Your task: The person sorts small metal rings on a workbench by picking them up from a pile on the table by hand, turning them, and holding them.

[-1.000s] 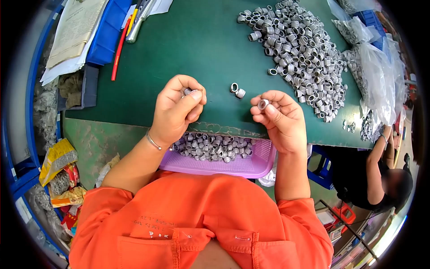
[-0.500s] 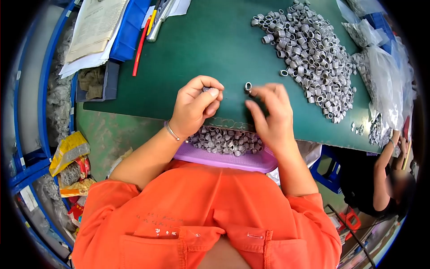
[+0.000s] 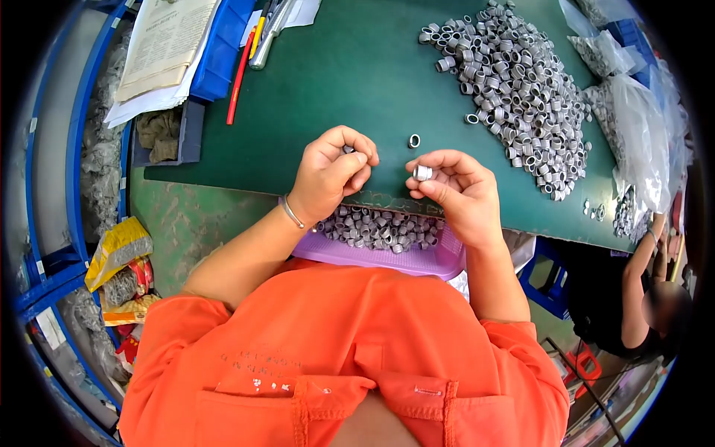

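My right hand point(image 3: 458, 190) pinches a short grey metal ring point(image 3: 422, 173) between thumb and fingers, just above the table's near edge. My left hand point(image 3: 333, 165) is closed, with a bit of a grey metal piece point(image 3: 348, 149) showing between its curled fingers; most of it is hidden. One loose metal ring point(image 3: 414, 140) stands by itself on the green table point(image 3: 313, 82), a little beyond my right fingertips. Below both hands, a purple basket point(image 3: 350, 257) at my lap holds many similar rings point(image 3: 380, 229).
A large pile of metal rings point(image 3: 521, 97) covers the table's right side. Plastic bags point(image 3: 637, 141) lie beyond it, near another person point(image 3: 633, 305). At left are a blue tray with papers point(image 3: 167, 56), a red pencil point(image 3: 239, 86) and a grey bin with cloth point(image 3: 190, 134).
My right hand has drawn back toward me from beside the loose ring and turned; a metal ring now shows in its pinch. The loose ring stays on the table. My left hand is nearly still.
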Motion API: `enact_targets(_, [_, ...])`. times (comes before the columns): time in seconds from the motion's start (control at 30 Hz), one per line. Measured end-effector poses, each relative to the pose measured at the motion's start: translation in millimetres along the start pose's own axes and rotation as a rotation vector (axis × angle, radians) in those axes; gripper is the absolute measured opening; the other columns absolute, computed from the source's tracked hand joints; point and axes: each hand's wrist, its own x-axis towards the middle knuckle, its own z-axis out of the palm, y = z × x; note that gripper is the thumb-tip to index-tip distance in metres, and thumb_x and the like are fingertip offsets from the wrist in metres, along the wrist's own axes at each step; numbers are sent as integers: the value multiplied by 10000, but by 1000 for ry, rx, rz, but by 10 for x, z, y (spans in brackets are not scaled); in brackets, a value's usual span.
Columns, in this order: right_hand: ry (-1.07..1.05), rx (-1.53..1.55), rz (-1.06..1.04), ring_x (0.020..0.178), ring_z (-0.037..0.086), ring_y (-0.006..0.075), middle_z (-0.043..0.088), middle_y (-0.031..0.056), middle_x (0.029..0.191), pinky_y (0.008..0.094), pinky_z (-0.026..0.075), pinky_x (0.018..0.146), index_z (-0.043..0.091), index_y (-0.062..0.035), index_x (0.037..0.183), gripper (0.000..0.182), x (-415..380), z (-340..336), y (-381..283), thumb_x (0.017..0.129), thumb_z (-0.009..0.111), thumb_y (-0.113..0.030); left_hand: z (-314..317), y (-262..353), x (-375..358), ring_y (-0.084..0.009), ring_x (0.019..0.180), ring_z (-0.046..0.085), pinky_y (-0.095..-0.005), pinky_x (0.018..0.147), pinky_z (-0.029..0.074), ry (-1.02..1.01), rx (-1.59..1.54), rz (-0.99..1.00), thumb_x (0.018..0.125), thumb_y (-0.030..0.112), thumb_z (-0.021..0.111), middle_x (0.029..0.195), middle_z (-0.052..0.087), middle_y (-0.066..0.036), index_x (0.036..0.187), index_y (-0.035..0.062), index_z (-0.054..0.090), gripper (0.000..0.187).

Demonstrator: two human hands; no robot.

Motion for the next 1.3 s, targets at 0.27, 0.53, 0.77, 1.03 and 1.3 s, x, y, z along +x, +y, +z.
enact_targets(0.27, [-88,-942,-554,848,571,305,575,141,896,355,472,727,611,-13,885,203,69,86,96,714,574,90,-28,8,4,-61,519,431,-180,425,326,20,-103,-1,842,-20,451,822,557,-94,882,11,503,73])
enact_targets(0.53, [128,-549,-234,761,585,139,592,80,903,236,481,673,557,3,983,277,311,35,123,734,640,92,-15,8,-5,-46,507,403,-171,423,309,49,-37,-17,840,-27,499,804,542,-80,908,16,513,82])
enact_targets(0.77, [43,-672,-535,818,609,166,595,105,932,264,504,671,491,-5,1052,378,105,199,151,718,611,125,50,61,6,-5,537,430,-161,439,319,-16,101,-197,831,109,655,700,551,27,936,0,612,157])
enact_targets(1.03, [140,-1339,-909,1012,548,329,571,171,1068,408,419,872,564,4,987,237,909,-196,-337,755,609,-15,63,153,-39,-40,503,394,-178,428,302,27,-116,-203,853,48,606,819,621,-77,933,-12,574,105])
enact_targets(1.3, [385,-2111,-2,1211,411,357,534,75,1248,588,300,956,562,-217,1197,580,1813,-434,-916,887,283,-621,106,267,-60,-31,518,393,-171,434,301,157,82,-179,834,31,622,745,602,-58,912,8,567,98])
